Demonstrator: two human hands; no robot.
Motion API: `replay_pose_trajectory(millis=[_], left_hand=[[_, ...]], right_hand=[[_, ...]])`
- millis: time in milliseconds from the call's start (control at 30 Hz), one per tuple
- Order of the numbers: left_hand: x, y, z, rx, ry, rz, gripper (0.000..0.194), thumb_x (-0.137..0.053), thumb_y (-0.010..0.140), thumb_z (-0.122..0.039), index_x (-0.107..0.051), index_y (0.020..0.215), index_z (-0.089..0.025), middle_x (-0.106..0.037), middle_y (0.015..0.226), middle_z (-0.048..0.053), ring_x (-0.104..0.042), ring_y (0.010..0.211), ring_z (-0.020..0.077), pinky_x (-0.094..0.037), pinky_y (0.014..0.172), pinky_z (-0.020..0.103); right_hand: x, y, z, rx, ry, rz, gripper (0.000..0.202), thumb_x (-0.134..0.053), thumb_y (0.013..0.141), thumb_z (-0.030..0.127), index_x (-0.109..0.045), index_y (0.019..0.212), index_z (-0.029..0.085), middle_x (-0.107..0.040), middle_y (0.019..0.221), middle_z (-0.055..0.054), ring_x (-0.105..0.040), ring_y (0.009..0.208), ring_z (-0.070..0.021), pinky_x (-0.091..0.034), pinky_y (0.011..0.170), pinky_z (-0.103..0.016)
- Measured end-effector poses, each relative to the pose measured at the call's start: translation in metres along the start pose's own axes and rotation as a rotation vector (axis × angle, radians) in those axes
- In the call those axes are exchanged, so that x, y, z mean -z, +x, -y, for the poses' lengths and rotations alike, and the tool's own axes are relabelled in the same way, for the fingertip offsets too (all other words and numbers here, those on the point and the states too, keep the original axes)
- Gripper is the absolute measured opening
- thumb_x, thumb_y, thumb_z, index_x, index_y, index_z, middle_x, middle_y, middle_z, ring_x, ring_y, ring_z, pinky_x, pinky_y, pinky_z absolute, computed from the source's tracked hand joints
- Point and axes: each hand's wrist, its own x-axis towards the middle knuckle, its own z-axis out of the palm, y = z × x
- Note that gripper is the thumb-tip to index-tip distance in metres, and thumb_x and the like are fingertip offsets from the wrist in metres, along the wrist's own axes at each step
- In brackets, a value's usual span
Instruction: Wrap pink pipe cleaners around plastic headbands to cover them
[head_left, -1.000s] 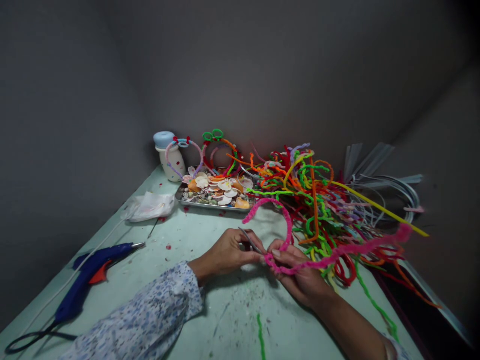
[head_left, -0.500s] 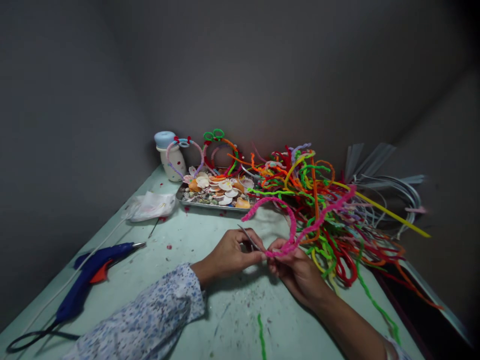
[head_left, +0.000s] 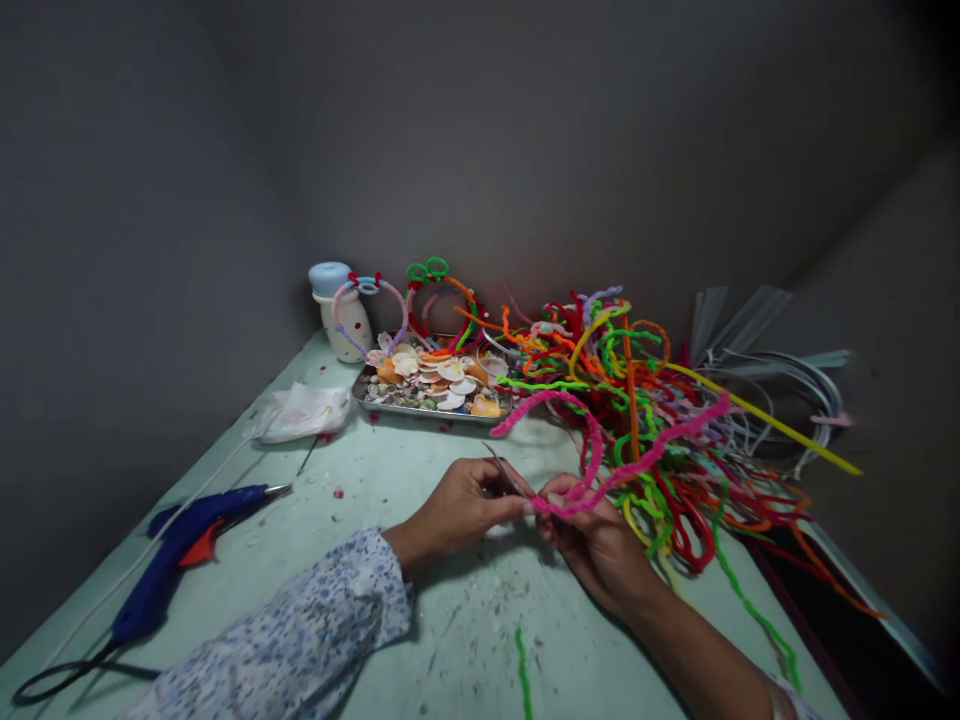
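My left hand (head_left: 466, 508) pinches a thin grey curved strip (head_left: 504, 468), whose far tip rises above the fingers; the rest of it is hidden. At the strip's near end is a bright pink pipe cleaner (head_left: 637, 466), held in the closed fingers of my right hand (head_left: 592, 540). One end of the pipe cleaner loops back to the left, while the other stretches up to the right. The two hands nearly meet at the fingertips. Whether the pink pipe cleaner is wound round the strip, I cannot tell.
Behind the hands is a metal tray (head_left: 420, 412) of shells and buttons. Pipe-cleaner headbands (head_left: 407, 318) stand near a blue-lidded jar (head_left: 343, 325). A tangled heap of pipe cleaners (head_left: 622, 345) fills the right. At left lie a blue glue gun (head_left: 176, 555) and a plastic bag (head_left: 304, 412).
The pink pipe cleaner's loop and long end have swung to the right. The grey strip's tip has shifted slightly right. Both hands stay nearly in place.
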Motion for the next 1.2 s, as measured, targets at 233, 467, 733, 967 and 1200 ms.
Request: replay_pose_trajectory(millis=[233,467,733,967,1200], left_hand=[[-0.001,-0.001,-0.004,0.008,0.0,0.005,0.032,-0.074,0.071,-0.039,-0.069,0.077,-0.009,-0.061,0.066,0.003,-0.05,0.057,0.0095,-0.039,0.056,0.022],[0.0,-0.002,-0.005,-0.036,0.057,-0.004,0.025,-0.073,0.073,-0.034,-0.069,0.075,-0.009,-0.064,0.071,0.006,-0.055,0.066,0.0132,-0.043,0.063,0.026],[-0.006,-0.004,-0.009,-0.007,-0.064,-0.031,0.018,-0.073,0.072,-0.026,-0.064,0.071,-0.011,-0.066,0.068,0.004,-0.061,0.066,0.0149,-0.046,0.066,0.027],[-0.006,-0.001,-0.003,0.034,-0.065,-0.057,0.027,-0.075,0.071,-0.034,-0.063,0.078,-0.01,-0.066,0.07,0.005,-0.06,0.066,0.0143,-0.045,0.064,0.026],[-0.005,-0.001,-0.004,0.017,-0.055,-0.067,0.029,-0.073,0.073,-0.037,-0.065,0.079,-0.01,-0.066,0.07,0.006,-0.058,0.065,0.0133,-0.044,0.064,0.025]], right_hand=[[0.002,0.001,-0.002,0.023,-0.019,-0.004,0.014,-0.076,0.068,0.025,-0.066,0.074,0.017,-0.064,0.061,-0.001,-0.055,0.054,-0.0109,-0.042,0.052,-0.021],[0.002,0.002,-0.005,0.058,-0.044,-0.015,0.015,-0.077,0.067,0.027,-0.068,0.072,0.017,-0.066,0.061,-0.001,-0.056,0.055,-0.0121,-0.044,0.054,-0.023],[0.006,0.002,-0.01,0.068,-0.107,-0.015,0.017,-0.074,0.076,0.031,-0.064,0.082,0.017,-0.069,0.069,-0.002,-0.059,0.061,-0.0117,-0.046,0.061,-0.023],[0.008,0.003,-0.011,0.1,-0.119,-0.019,0.018,-0.072,0.079,0.031,-0.062,0.083,0.017,-0.068,0.068,-0.001,-0.058,0.061,-0.0115,-0.045,0.059,-0.023],[0.008,0.003,-0.012,0.129,-0.16,-0.033,0.019,-0.071,0.08,0.033,-0.061,0.084,0.017,-0.068,0.069,-0.001,-0.059,0.062,-0.0109,-0.045,0.06,-0.022]])
